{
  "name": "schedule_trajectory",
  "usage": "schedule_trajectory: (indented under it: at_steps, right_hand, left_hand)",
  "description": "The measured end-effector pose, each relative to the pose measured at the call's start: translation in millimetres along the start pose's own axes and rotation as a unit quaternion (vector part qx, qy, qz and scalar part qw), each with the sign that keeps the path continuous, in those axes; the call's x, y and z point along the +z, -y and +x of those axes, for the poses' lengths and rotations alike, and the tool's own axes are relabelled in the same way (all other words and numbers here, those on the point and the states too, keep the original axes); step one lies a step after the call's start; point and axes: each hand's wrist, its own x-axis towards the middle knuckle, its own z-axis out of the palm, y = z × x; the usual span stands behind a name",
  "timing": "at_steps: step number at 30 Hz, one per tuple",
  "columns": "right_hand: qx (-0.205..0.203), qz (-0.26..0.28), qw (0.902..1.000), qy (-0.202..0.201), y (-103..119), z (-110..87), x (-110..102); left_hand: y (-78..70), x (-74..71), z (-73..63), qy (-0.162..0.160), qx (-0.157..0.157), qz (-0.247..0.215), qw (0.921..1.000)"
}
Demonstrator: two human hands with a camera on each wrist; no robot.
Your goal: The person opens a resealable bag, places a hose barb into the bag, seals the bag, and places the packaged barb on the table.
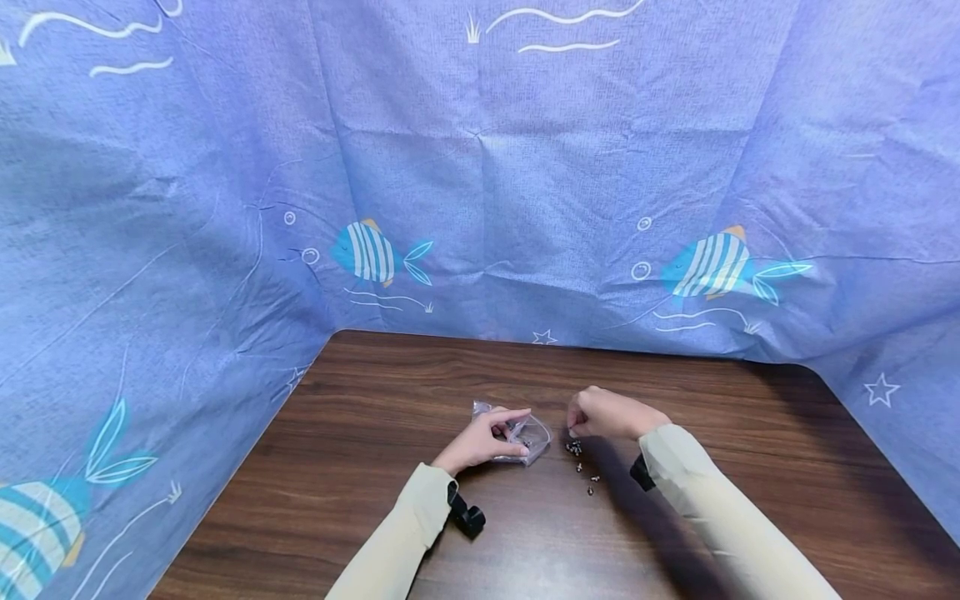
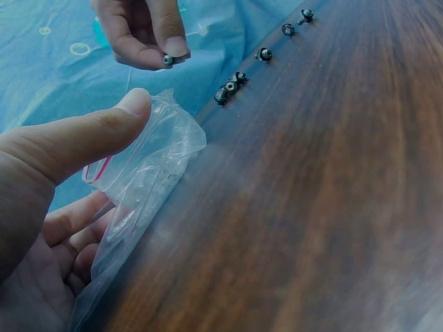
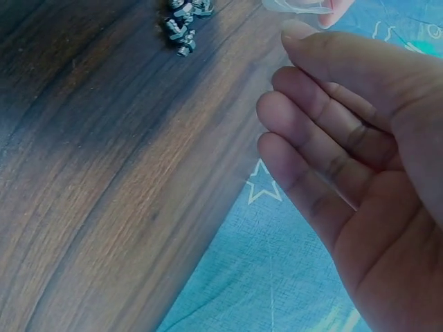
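A clear zip bag with a red line along its mouth lies at my left hand, which holds the mouth apart between thumb and fingers. In the left wrist view the bag hangs by the thumb, and a few small dark pieces show inside it in the head view. My right hand pinches a small metal screw between thumb and forefinger, just to the right of the bag. Below that hand sits a small pile of screws. The right wrist view hides the pinched screw behind the thumb.
Several loose screws lie nearer to me than the pile. The dark wooden table meets a blue fish-patterned cloth at its back and sides. Black straps are on the wrists.
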Motion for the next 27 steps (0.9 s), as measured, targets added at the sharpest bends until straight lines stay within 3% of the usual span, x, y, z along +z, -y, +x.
schedule_trajectory:
  at_steps: [12,19,22,27]
  right_hand:
    - [-0.026,-0.016,0.9994,-0.019,7,8.6,-4]
    - [-0.011,-0.028,0.9994,-0.020,11,13.9,-6]
    - [-0.016,-0.036,0.9989,-0.026,12,16.4,-6]
    - [-0.023,-0.050,0.9981,-0.028,15,21.3,-5]
  left_hand:
    - [-0.8,-0.2,-0.8,0.005,0.004,-0.003,1.0000]
    - [-3.2,-0.8,-2.2,0.005,0.000,0.005,1.0000]
    - [2.0,0.4,-0.3,0.002,0.002,0.007,1.0000]
    - [26.5,8.3,7.3,-0.011,0.007,0.015,0.9998]
